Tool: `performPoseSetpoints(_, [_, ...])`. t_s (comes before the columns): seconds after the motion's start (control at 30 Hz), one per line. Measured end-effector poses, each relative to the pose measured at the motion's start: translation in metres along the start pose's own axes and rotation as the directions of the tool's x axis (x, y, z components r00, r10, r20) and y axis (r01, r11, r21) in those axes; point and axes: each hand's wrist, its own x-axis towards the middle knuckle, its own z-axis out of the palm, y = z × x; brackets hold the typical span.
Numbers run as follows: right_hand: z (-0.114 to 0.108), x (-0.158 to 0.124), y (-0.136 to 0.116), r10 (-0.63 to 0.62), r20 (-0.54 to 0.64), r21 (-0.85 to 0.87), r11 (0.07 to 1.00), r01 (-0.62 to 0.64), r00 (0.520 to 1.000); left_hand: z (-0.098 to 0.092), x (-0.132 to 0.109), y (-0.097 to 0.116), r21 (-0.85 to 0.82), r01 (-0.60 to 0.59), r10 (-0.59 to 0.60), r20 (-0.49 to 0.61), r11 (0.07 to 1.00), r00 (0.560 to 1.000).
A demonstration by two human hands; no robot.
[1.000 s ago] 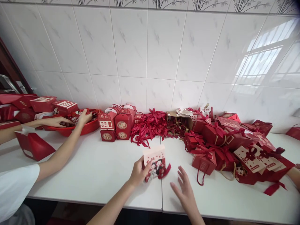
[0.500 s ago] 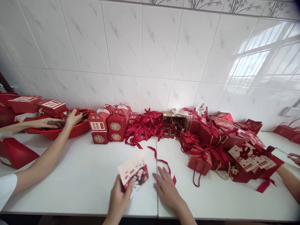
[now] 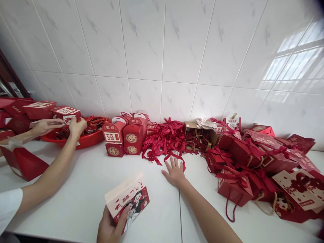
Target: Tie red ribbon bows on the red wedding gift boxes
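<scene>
My left hand (image 3: 111, 221) is closed around a candy box (image 3: 134, 204), cream and red with a cartoon couple printed on its face, tilted above the white table. Farther forward, my right hand (image 3: 174, 172) lies palm down with its fingers spread. Its fingertips touch or nearly touch a loose red ribbon (image 3: 182, 164) at the front of a heaped pile of red ribbons (image 3: 165, 135). Behind the pile's right side is an open cardboard box (image 3: 202, 133) with more dark red pieces inside.
Stacked red gift boxes (image 3: 113, 136) stand left of the ribbons. Many red boxes with bows (image 3: 235, 187) crowd the right side. At left, another person's hands (image 3: 77, 126) hold a small red item over a red basin (image 3: 87, 143) of wrapped sweets. A tiled wall (image 3: 141, 50) closes the back.
My right hand has reached forward, and the loose ribbon now lies against the pile. The candy box has come nearer, lower left. The other person's hands have lifted a small item. The view has shifted right.
</scene>
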Motion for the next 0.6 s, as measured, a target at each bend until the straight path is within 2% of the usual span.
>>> performPoseSetpoints(0.13, [-0.004, 0.028, 0.001, -0.105, -0.062, 0.021, 0.994, 0.106, 0.993, 0.002, -0.001, 0.002, -0.016, 0.045, -0.046, -0.045, 0.999, 0.998])
performPoseSetpoints(0.27, [-0.015, 0.027, 0.006, -0.125, -0.274, 0.027, 0.99, 0.137, 0.954, 0.004, -0.002, 0.003, -0.007, 0.06, -0.06, -0.067, 0.998, 0.996])
performPoseSetpoints(0.43, [-0.024, 0.015, 0.032, 0.068, -0.531, 0.08, 0.996, -0.03, 0.845, -0.001, 0.005, -0.007, 0.047, 0.074, -0.07, -0.085, 0.996, 0.994])
performPoseSetpoints(0.6, [-0.033, 0.026, 0.067, 0.287, -0.628, 0.153, 0.957, -0.247, 0.723, -0.004, 0.009, -0.014, 0.084, 0.1, -0.096, -0.058, 0.991, 0.994])
